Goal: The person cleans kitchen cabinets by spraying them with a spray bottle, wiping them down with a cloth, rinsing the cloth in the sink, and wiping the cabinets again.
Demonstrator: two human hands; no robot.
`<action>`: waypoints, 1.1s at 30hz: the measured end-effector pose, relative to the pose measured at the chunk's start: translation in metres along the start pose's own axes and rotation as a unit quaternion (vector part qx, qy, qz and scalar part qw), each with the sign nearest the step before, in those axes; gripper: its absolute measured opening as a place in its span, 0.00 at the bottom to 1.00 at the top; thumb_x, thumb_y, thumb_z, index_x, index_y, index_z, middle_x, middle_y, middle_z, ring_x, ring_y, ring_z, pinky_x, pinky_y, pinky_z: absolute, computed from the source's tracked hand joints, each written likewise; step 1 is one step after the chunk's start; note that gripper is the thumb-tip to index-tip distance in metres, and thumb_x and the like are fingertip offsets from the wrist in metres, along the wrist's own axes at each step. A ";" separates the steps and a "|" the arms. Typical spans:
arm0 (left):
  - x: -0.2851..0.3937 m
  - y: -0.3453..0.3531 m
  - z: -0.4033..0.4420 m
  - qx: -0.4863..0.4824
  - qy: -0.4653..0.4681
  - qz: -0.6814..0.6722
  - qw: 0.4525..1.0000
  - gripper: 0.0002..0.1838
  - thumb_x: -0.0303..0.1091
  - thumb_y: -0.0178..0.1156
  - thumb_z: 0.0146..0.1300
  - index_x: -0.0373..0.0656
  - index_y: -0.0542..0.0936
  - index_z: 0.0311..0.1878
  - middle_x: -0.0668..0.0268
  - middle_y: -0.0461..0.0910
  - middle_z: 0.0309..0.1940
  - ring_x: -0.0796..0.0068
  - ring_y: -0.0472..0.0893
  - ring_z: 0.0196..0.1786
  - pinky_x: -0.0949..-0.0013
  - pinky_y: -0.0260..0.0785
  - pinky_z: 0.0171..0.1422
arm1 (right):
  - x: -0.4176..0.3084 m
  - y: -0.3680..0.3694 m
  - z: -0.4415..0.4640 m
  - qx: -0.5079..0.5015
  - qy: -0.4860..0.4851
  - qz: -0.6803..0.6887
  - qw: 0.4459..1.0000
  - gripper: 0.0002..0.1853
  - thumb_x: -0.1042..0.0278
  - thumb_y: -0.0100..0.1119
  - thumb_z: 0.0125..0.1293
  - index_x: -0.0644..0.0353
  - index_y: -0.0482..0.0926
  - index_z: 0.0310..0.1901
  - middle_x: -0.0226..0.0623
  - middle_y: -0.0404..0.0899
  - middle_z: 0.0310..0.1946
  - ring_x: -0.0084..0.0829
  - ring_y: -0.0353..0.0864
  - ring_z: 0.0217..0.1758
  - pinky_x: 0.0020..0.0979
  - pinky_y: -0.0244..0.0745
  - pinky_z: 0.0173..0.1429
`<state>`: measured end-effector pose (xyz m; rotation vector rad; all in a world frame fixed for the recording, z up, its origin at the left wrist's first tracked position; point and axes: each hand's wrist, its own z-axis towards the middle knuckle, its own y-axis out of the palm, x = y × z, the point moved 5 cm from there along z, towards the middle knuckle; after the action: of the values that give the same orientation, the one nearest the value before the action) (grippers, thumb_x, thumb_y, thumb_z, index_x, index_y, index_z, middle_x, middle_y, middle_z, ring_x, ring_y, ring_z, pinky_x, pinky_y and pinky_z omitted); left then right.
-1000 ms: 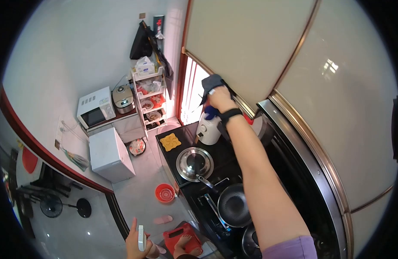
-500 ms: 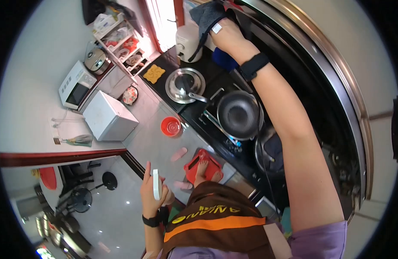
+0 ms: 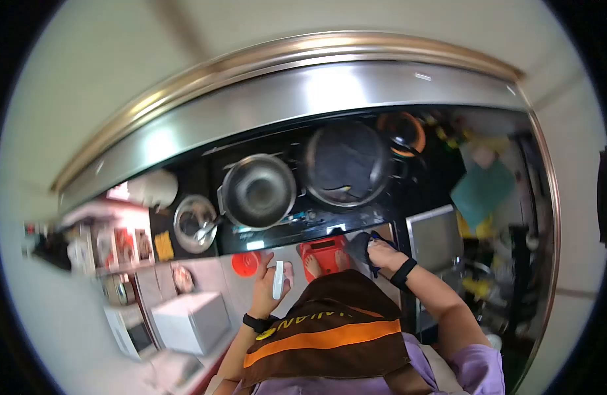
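My left hand (image 3: 269,289) is wrapped round a slim white rectangular object (image 3: 278,280), seen nearly edge-on, with the index finger stretched out past it. What the object is I cannot make out. My right hand (image 3: 382,255) is closed on a dark grey cloth (image 3: 359,246), low in front of the counter's edge, between the red stool (image 3: 328,245) and the sink. On the stovetop ahead sit a black wok (image 3: 259,191) and a large pan (image 3: 346,197) with a dark cloth-like piece over it. A steel lid (image 3: 195,224) lies farther left.
My feet stand on the red stool. At the right are the sink (image 3: 435,237) and a teal cloth (image 3: 486,191). A small orange-rimmed pan (image 3: 402,133) stands at the back. On the floor are a red bucket (image 3: 245,263) and a white cabinet (image 3: 191,322).
My right hand has come back from the counter's far left end, near the white cooker, to close to my body, still holding the cloth. The view has turned right toward the stove and sink.
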<state>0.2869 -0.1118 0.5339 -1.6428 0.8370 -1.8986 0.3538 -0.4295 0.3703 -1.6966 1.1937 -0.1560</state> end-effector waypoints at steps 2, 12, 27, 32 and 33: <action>0.003 0.034 0.022 -0.067 0.034 -0.037 0.997 0.17 0.28 0.66 0.47 0.41 0.77 0.43 0.54 0.74 0.50 0.48 0.71 0.61 0.55 0.69 0.61 | 0.038 0.022 -0.060 -0.095 0.152 0.036 0.983 0.18 0.72 0.58 0.52 0.67 0.80 0.47 0.58 0.79 0.48 0.51 0.78 0.55 0.42 0.73 0.60; 0.035 0.253 0.098 -0.255 0.149 -0.025 0.955 0.22 0.33 0.70 0.45 0.44 0.79 0.47 0.55 0.74 0.49 0.50 0.73 0.54 0.53 0.65 0.58 | 0.228 0.188 -0.275 0.303 0.544 0.294 0.725 0.22 0.79 0.56 0.53 0.65 0.76 0.54 0.53 0.75 0.55 0.50 0.72 0.61 0.40 0.67 0.66; 0.106 0.588 0.214 -0.243 0.196 -0.109 0.944 0.20 0.29 0.70 0.49 0.41 0.76 0.46 0.58 0.78 0.40 0.54 0.75 0.46 0.58 0.69 0.53 | 0.390 0.350 -0.284 0.451 0.634 0.406 0.479 0.20 0.72 0.51 0.62 0.58 0.77 0.56 0.55 0.79 0.50 0.52 0.77 0.56 0.42 0.70 0.62; 0.075 0.654 0.249 -0.195 0.193 -0.141 0.951 0.22 0.29 0.71 0.50 0.42 0.74 0.48 0.61 0.77 0.44 0.59 0.75 0.49 0.61 0.67 0.56 | 0.425 0.387 -0.250 0.377 0.587 0.385 0.604 0.20 0.71 0.53 0.60 0.58 0.78 0.54 0.56 0.81 0.45 0.52 0.79 0.52 0.43 0.72 0.60; 0.067 0.664 0.254 -0.191 0.200 -0.144 0.950 0.23 0.29 0.72 0.50 0.42 0.74 0.49 0.61 0.76 0.44 0.61 0.75 0.49 0.62 0.67 0.57 | 0.433 0.379 -0.241 0.385 0.559 0.393 0.621 0.19 0.71 0.53 0.59 0.58 0.78 0.54 0.56 0.81 0.44 0.53 0.79 0.51 0.43 0.72 0.59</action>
<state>0.5085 -0.6527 0.1232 -1.6924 1.2493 -2.4496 0.1898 -0.9147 0.0138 -0.0288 2.1957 -1.1094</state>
